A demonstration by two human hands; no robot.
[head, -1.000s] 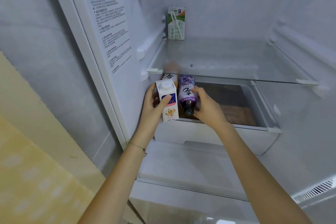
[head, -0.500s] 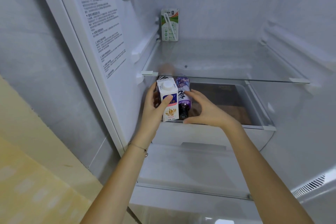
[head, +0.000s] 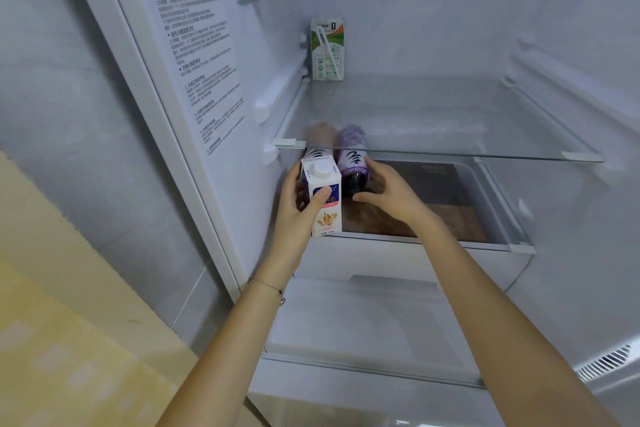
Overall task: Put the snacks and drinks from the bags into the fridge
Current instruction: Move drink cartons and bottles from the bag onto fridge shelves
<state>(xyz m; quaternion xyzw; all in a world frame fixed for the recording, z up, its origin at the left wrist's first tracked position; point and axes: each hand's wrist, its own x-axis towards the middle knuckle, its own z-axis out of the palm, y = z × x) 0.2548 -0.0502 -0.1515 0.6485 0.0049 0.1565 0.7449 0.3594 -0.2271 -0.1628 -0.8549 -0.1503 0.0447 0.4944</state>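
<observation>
Beneath glass shelf, 9 o'clock side: milk carton, upright, clasped by left grip; purple bottle, lying at carton's 3 o'clock, right grip curled round it; green carton, 12 o'clock, atop that shelf.

Cool, even light fills the fridge, without hard shadows; the space under the glass shelf is dimmer. Through that glass the purple bottle blurs to haze at its far end. Straight edges bow toward the borders; the yellow surface at lower left is soft.
</observation>
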